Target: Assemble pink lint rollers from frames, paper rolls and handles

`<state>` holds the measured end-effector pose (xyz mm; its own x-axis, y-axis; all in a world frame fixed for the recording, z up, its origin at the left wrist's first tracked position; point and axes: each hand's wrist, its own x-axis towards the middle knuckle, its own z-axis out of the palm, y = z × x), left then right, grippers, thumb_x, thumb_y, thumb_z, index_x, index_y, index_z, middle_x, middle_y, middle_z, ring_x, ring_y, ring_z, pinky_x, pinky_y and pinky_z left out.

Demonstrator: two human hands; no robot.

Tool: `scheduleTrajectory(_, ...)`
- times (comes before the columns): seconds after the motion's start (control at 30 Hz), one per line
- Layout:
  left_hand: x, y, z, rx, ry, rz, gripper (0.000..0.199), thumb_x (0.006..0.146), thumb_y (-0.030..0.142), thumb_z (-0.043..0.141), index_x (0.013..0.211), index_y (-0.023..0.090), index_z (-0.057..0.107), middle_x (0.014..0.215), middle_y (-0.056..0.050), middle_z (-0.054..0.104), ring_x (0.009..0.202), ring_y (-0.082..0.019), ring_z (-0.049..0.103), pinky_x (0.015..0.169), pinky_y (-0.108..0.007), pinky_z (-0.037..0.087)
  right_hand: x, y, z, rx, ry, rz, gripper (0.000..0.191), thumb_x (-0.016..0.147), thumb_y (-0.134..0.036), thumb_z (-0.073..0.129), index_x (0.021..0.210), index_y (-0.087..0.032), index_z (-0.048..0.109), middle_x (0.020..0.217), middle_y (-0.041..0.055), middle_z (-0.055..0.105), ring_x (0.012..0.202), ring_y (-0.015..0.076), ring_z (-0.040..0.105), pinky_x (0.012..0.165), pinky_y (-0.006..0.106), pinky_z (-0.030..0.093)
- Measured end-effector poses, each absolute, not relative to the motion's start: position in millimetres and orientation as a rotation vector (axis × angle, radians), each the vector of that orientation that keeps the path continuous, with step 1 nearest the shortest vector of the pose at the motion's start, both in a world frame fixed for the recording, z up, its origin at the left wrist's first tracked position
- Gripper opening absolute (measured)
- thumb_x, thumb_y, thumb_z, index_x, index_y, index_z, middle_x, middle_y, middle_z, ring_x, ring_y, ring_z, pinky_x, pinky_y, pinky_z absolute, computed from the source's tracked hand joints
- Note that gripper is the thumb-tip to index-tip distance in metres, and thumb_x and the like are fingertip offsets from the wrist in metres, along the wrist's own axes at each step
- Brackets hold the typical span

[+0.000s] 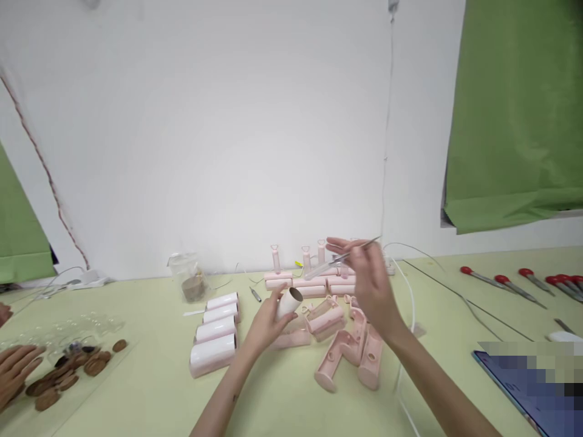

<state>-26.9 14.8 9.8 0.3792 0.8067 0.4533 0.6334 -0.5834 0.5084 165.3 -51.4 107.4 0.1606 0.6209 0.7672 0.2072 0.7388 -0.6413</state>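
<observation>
My left hand is wrapped round a short white tube, whose open dark end faces up and to the right. Raised to the right of it, my right hand pinches a slim stick-like tool; its pale, blurred lower end points down-left toward the tube, apart from it. Several glossy white tubes lie in a column left of my left hand. Beneath and between my hands are pink half-shell plastic parts, some with round holes. Behind them lie longer pink pieces, with small upright pink cylinders among them.
Brown discs lie on clear plastic at left, beside a co-worker's hand. A clear bag stands near the wall. Red-ended tools and a phone lie at right. A white cable crosses the green table.
</observation>
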Motion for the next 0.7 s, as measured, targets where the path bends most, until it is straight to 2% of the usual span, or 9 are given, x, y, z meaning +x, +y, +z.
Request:
scheduleTrajectory(0.13, -31.2, 14.1, 10.7, 2.679, 1.372, 0.509, 0.048, 0.075, 0.033, 0.052, 0.121, 0.023, 0.043, 0.106, -0.009, 0.057, 0.098, -0.029, 0.048, 0.083, -0.043, 0.036, 169.0, -81.4, 126.3, -0.411, -1.172, 0.333, 0.011, 0.090, -0.025, 0.028, 0.089, -0.023, 0.039, 0.083, 0.0020, 0.065, 0.084, 0.0177, 0.060, 0.081, 0.041, 0.041)
scheduleTrajectory(0.23, -27.3, 8.5, 4.4, 2.712, 1.311, 0.447, 0.049, 0.070, 0.042, 0.057, 0.115, 0.024, 0.050, 0.110, -0.008, 0.057, 0.100, -0.029, 0.046, 0.087, -0.044, 0.033, 164.6, -91.4, 129.8, -0.373, -1.135, 0.283, 0.009, 0.089, -0.024, 0.032, 0.087, -0.021, 0.041, 0.075, 0.0014, 0.064, 0.079, 0.0189, 0.061, 0.077, 0.041, 0.043)
scheduleTrajectory(0.33, -24.6, 4.0, -1.8, 2.732, 1.298, 0.442, 0.054, 0.070, 0.046, 0.056, 0.117, 0.022, 0.048, 0.115, -0.008, 0.054, 0.104, -0.027, 0.044, 0.092, -0.043, 0.030, 160.0, -93.1, 128.5, -0.401, -1.155, 0.297, 0.009, 0.087, -0.026, 0.034, 0.084, -0.021, 0.041, 0.074, 0.0012, 0.063, 0.078, 0.0188, 0.061, 0.076, 0.041, 0.043)
scheduleTrajectory(0.47, -30.6, 8.1, -4.2, 2.710, 1.333, 0.475, 0.045, 0.079, 0.035, 0.046, 0.121, 0.019, 0.043, 0.121, -0.010, 0.048, 0.111, -0.025, 0.038, 0.096, -0.041, 0.027, 159.4, -88.3, 123.6, -0.439, -1.228, 0.364, 0.010, 0.088, -0.027, 0.032, 0.086, -0.022, 0.041, 0.073, 0.0001, 0.062, 0.074, 0.0177, 0.060, 0.074, 0.040, 0.042)
scheduleTrajectory(0.6, -40.5, 16.4, 1.1, 2.654, 1.339, 0.465, 0.034, 0.078, 0.019, 0.045, 0.111, 0.019, 0.052, 0.104, -0.008, 0.056, 0.100, -0.022, 0.045, 0.090, -0.037, 0.035, 163.6, -82.2, 121.0, -0.440, -1.282, 0.390, 0.012, 0.089, -0.027, 0.031, 0.087, -0.022, 0.042, 0.074, -0.0004, 0.061, 0.073, 0.0169, 0.058, 0.072, 0.038, 0.041)
scheduleTrajectory(0.7, -44.5, 19.4, 5.1, 2.597, 1.332, 0.488, 0.031, 0.078, 0.019, 0.045, 0.107, 0.020, 0.054, 0.100, -0.006, 0.056, 0.098, -0.019, 0.047, 0.087, -0.033, 0.038, 167.6, -80.0, 122.5, -0.472, -1.251, 0.376, 0.012, 0.089, -0.026, 0.033, 0.086, -0.022, 0.043, 0.072, -0.0006, 0.060, 0.075, 0.0170, 0.058, 0.072, 0.037, 0.041)
